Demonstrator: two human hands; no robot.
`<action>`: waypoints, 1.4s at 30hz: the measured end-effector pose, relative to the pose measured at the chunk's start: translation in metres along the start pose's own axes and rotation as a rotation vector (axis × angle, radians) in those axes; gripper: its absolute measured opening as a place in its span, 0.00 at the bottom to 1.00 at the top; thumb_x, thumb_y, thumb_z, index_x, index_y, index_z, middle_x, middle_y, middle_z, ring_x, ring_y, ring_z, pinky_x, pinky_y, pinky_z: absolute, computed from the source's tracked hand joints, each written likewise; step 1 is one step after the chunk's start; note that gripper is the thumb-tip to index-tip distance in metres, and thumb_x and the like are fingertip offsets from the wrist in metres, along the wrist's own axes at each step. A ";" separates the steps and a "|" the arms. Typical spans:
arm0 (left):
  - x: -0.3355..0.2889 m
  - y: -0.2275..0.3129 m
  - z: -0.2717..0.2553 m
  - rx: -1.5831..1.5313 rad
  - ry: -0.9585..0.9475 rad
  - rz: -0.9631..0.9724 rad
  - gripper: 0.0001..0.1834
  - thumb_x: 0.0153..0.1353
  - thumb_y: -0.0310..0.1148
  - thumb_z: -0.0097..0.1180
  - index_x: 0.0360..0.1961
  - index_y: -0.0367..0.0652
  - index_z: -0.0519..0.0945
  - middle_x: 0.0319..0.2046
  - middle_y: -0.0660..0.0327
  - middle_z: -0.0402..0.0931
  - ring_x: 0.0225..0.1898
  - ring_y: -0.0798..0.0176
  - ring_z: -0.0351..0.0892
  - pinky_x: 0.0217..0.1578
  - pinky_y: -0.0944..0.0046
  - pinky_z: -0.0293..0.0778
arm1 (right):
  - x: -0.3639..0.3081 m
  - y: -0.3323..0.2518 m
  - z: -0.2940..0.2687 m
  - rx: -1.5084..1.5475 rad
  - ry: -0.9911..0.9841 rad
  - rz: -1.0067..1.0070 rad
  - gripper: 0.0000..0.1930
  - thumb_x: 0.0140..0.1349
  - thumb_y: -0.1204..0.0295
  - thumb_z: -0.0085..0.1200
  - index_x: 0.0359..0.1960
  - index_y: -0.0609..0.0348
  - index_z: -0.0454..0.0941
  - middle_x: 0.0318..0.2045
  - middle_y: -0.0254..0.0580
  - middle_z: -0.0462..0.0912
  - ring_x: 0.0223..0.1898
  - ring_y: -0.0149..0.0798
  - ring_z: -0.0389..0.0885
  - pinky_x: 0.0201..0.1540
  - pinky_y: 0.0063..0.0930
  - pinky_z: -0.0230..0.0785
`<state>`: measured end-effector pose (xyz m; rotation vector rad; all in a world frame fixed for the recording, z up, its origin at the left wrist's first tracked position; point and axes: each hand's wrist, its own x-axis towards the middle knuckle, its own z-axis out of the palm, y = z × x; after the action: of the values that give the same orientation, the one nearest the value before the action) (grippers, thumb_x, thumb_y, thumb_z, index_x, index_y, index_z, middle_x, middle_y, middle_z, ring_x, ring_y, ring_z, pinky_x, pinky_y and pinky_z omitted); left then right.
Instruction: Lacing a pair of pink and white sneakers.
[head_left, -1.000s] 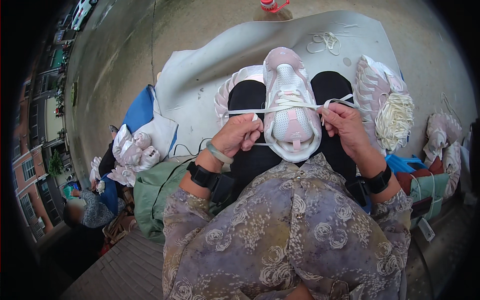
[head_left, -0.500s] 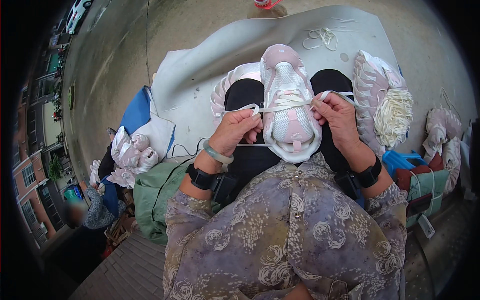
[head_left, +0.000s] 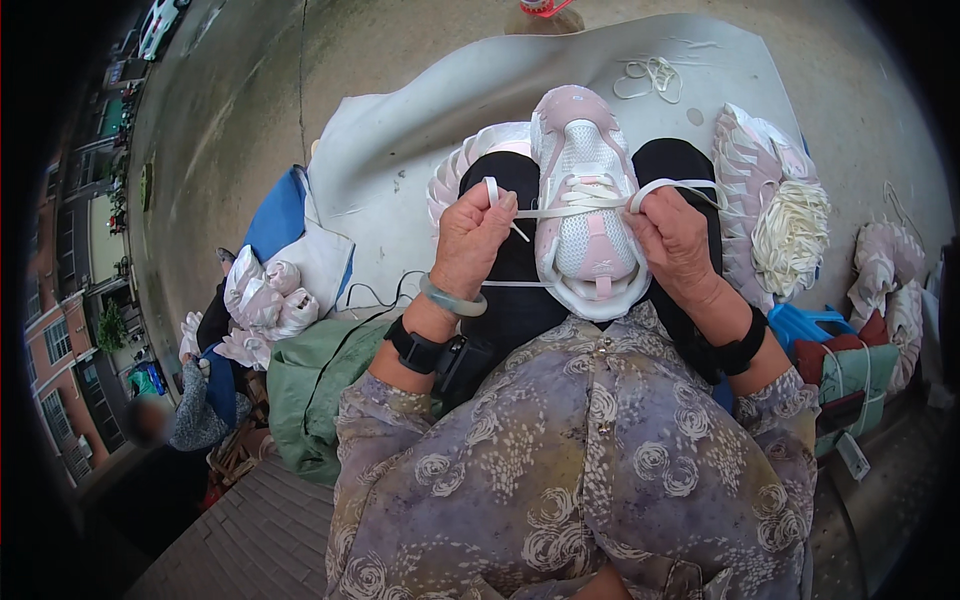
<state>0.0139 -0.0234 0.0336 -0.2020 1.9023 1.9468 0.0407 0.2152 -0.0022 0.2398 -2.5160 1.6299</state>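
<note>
A pink and white sneaker (head_left: 585, 190) rests between my knees, toe pointing away from me. White lace crosses its tongue, and the strand is drawn out to both sides. My left hand (head_left: 472, 238) is closed on the white shoelace (head_left: 530, 213), left of the shoe, with a loop standing above the fingers and a loose end hanging by them. My right hand (head_left: 673, 240) pinches the lace close to the shoe's right side; a loop of it arches away to the right. Another strand runs low, from the shoe's collar toward my left wrist.
A pale sheet (head_left: 400, 150) lies ahead. At right, a stack of pink shoe pieces (head_left: 742, 200) holds a bundle of cream laces (head_left: 792, 238); more laces (head_left: 650, 78) lie ahead. At left are wrapped shoe parts (head_left: 268, 300), a green bag (head_left: 310, 390) and a seated person (head_left: 200, 405).
My left hand has moved left and slightly up, away from the shoe, drawing its lace out. My right hand stays beside the shoe, its fingers curled more over the lace.
</note>
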 end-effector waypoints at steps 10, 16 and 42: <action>0.001 -0.019 0.012 -0.058 0.020 0.003 0.04 0.57 0.28 0.55 0.30 0.42 0.72 0.17 0.69 0.71 0.15 0.79 0.67 0.16 0.79 0.64 | 0.002 -0.016 0.003 -0.156 0.024 0.179 0.12 0.48 0.69 0.62 0.21 0.59 0.70 0.16 0.39 0.69 0.17 0.41 0.70 0.20 0.31 0.62; 0.006 -0.024 0.015 -0.043 0.078 0.082 0.04 0.57 0.29 0.55 0.32 0.43 0.73 0.19 0.68 0.73 0.16 0.79 0.68 0.17 0.80 0.64 | 0.008 -0.037 0.007 -0.411 -0.075 -0.425 0.08 0.45 0.70 0.60 0.27 0.54 0.74 0.20 0.34 0.70 0.22 0.35 0.70 0.27 0.31 0.58; 0.019 -0.016 0.014 0.432 0.146 0.201 0.16 0.46 0.34 0.64 0.27 0.40 0.68 0.15 0.61 0.70 0.16 0.66 0.69 0.20 0.67 0.67 | 0.014 -0.040 0.022 -0.400 -0.128 -0.395 0.15 0.44 0.73 0.58 0.37 0.54 0.76 0.24 0.33 0.71 0.30 0.38 0.73 0.38 0.35 0.57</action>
<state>0.0052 -0.0066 0.0128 -0.0269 2.4674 1.6181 0.0348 0.1781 0.0277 0.7536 -2.5990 0.9734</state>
